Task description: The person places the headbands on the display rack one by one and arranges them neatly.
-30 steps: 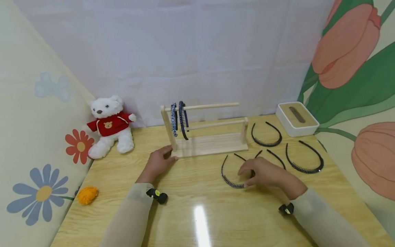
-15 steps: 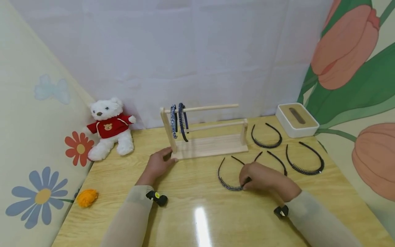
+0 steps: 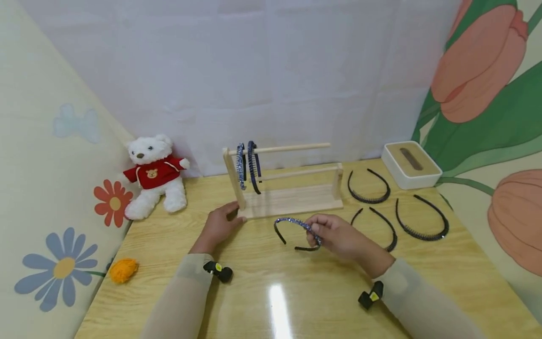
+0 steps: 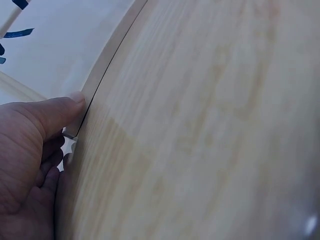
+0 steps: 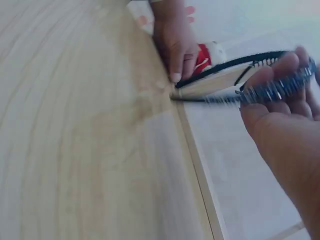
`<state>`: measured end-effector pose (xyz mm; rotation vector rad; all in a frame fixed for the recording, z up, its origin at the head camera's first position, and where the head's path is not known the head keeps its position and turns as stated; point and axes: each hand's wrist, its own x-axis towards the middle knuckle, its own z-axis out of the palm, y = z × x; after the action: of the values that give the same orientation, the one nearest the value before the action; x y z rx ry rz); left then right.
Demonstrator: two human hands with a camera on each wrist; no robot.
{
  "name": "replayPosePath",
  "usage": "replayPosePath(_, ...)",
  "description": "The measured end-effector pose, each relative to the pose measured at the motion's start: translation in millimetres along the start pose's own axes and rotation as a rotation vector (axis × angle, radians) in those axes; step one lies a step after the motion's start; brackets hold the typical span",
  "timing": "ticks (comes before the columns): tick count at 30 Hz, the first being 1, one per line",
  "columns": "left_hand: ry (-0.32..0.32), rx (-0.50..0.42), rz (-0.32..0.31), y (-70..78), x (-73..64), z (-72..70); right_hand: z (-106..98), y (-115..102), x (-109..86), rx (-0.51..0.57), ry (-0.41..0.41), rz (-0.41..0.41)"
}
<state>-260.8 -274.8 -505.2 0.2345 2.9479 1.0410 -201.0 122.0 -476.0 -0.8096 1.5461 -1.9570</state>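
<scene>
My right hand [image 3: 340, 239] pinches a glittery blue-purple headband [image 3: 292, 220] between thumb and fingers, in front of a wooden headband rack [image 3: 292, 201]. The headband's arch is up and its two dark ends point down and left. In the right wrist view the sparkling band [image 5: 280, 89] runs through the fingers, somewhat blurred. My left hand [image 3: 217, 228] grips the left front corner of the rack's base, the thumb on its front edge [image 4: 75, 112] and the fingers partly hidden behind. A light-blue glitter headband [image 3: 241, 167] and a dark toothed headband [image 3: 252, 165] hang at the left of the upper rod.
Three dark headbands lie right of the rack: one at the back [image 3: 372, 197], one at the far right [image 3: 423, 234], one partly behind my right hand [image 3: 387, 228]. A white box [image 3: 412, 181] stands behind. A white teddy bear [image 3: 154, 176] and orange yarn [image 3: 123, 270] are left.
My right hand has taken the glittery headband up from the table and turned it arch up, moving it left toward the rack. The left hand stays at the rack's corner.
</scene>
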Motion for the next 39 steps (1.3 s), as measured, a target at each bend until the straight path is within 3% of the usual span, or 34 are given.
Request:
replayPosePath(2, 0.002, -0.005, -0.001, 1.2, 0.4, -0.3, -2, -3, -1.0, 0.162, 0.041, -0.016)
replayPosePath(5, 0.005, -0.01, -0.004, 2.4, 0.4, -1.9, -8, -9, -4.2, 0.297, 0.071, -0.059)
replayPosePath(10, 0.002, 0.0, -0.002, 2.0, 0.8, -1.9, -23, -28, -12.3, 0.379, 0.116, -0.153)
replayPosePath(15, -0.008, -0.004, -0.018, -0.1, 0.4, 1.4, -41, -54, -17.7, 0.402, 0.148, -0.341)
replayPosePath(17, -0.007, -0.008, -0.019, -0.8, 0.3, 2.4, -46, -67, -17.7, 0.378, 0.213, -0.426)
replayPosePath(21, -0.002, -0.008, -0.014, -1.3, 0.1, 1.7, -51, -92, -15.2, 0.398, 0.439, -0.524)
replayPosePath(24, -0.002, -0.006, -0.011, -1.1, 0.2, 1.2, -55, -105, -11.6, 0.493, 0.572, -0.555)
replayPosePath(28, 0.002, -0.006, 0.001, -0.8, 1.0, 1.9, -62, -116, -2.8, 0.549, 0.673, -0.588)
replayPosePath(33, 0.007, -0.002, 0.005, -1.3, 1.4, 2.1, -68, -124, 12.5, 0.593, 0.743, -0.585)
replayPosePath(39, 0.002, 0.002, 0.005, -2.5, 2.3, 1.9, -68, -124, 28.2, 0.588, 0.792, -0.501)
